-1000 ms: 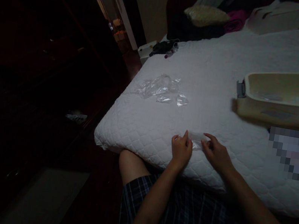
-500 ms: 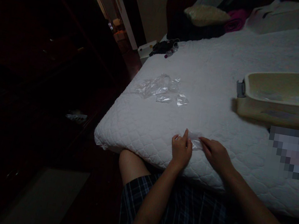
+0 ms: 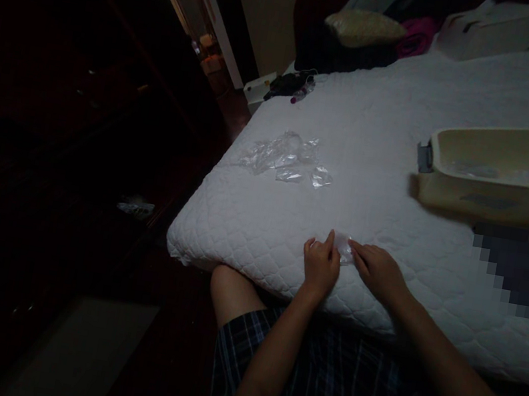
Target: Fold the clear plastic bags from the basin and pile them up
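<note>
A small clear plastic bag (image 3: 345, 252) lies low over the bed's near edge, between my two hands. My left hand (image 3: 320, 267) is at its left end, index finger pointing forward and the other fingers curled, closed on the plastic. My right hand (image 3: 379, 270) pinches the right side of the bag between thumb and fingertips. The bag looks crumpled and shiny, and part of it is hidden by my fingers. Farther up the bed, a loose pile of clear plastic bags (image 3: 282, 155) is spread out.
A long cream plastic bin (image 3: 497, 200) with a grey latch sits on the white quilted mattress (image 3: 380, 143) at right. Behind are a pale box (image 3: 499, 34), a pillow (image 3: 367, 27) and a magenta roll (image 3: 417, 36). A blurred-out patch covers something at right.
My right hand has shifted slightly left, closer to my left hand, and less of the plastic shows between them. The left hand has barely moved.
</note>
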`<state>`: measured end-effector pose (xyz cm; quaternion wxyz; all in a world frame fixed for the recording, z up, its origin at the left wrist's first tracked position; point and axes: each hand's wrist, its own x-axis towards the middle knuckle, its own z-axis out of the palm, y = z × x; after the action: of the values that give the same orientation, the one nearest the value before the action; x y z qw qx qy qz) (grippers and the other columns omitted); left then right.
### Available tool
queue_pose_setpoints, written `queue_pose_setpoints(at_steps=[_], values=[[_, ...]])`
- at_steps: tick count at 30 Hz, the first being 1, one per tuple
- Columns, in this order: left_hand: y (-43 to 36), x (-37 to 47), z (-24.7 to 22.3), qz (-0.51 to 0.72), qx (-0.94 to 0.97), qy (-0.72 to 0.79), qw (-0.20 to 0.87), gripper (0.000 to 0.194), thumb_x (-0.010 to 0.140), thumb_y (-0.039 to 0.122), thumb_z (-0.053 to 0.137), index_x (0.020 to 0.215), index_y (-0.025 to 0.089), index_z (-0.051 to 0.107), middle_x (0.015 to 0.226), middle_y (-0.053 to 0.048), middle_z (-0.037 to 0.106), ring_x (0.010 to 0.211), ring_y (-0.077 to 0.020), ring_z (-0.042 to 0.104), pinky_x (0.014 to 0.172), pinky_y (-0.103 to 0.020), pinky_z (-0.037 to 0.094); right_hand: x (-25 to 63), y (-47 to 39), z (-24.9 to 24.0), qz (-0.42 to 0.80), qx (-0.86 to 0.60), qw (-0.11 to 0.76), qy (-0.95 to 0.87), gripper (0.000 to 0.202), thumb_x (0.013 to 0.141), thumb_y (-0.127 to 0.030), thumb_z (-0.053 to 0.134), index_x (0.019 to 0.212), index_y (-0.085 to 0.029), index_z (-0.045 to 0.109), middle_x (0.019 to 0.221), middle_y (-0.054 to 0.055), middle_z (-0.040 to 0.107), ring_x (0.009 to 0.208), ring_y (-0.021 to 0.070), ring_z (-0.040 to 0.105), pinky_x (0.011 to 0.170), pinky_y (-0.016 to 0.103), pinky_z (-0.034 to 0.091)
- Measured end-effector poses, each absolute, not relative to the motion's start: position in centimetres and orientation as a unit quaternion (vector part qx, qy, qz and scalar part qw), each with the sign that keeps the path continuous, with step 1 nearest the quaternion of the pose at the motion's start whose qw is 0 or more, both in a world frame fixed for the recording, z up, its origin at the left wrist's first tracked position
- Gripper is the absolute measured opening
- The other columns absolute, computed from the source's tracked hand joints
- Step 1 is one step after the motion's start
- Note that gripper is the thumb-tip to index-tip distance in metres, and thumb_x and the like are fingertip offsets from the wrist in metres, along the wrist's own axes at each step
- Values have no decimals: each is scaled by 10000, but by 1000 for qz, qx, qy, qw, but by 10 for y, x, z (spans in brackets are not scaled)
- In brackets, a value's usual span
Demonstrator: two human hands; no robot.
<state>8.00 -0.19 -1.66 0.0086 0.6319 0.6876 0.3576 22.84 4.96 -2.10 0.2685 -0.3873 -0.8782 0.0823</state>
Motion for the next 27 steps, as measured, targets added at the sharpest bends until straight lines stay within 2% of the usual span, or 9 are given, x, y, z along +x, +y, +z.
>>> queue_pose_setpoints(at_steps=[3,7,10,16,21,27], values=[[-3,79,-21,364,645,671,-12,404,892,155,504,1295,169,529,832,-19,653,816,-142,604,984,-397,429,228,50,-21,81,-386,264,-880,417,964,-314,332,1159,-110,639,841,111,698,765,215,618,760,353,464],[-7,78,-25,395,632,666,-40,363,878,226,561,1237,176,558,1026,-96,608,967,-191,586,874,-358,509,227,49,-19,82,-385,264,-880,410,950,-304,338,1148,-123,649,807,109,693,737,218,609,736,366,462],[-11,77,-25,410,658,629,-58,318,892,231,533,1199,156,562,1140,-141,590,1059,-218,579,914,-387,512,228,49,-18,90,-386,267,-878,407,944,-304,349,1147,-116,649,813,114,697,741,222,618,733,375,474],[-13,76,-21,355,730,583,-32,316,921,170,447,1219,197,548,1260,-124,595,1214,-224,542,989,-428,493,232,49,-21,122,-379,307,-864,386,936,-304,365,1171,-166,640,914,117,717,809,233,652,771,406,504],[-8,75,-21,324,751,574,-28,340,918,149,461,1249,170,534,1318,-130,575,1286,-226,493,1030,-430,474,233,48,-23,114,-380,317,-862,381,939,-290,363,1165,-142,632,965,146,712,831,242,658,778,410,515],[-4,76,-21,306,755,579,-43,288,933,169,473,1206,157,564,1283,-113,608,1246,-205,531,1022,-396,477,233,46,-21,98,-381,322,-861,378,934,-268,362,1164,-123,626,839,129,656,769,231,612,740,390,515]])
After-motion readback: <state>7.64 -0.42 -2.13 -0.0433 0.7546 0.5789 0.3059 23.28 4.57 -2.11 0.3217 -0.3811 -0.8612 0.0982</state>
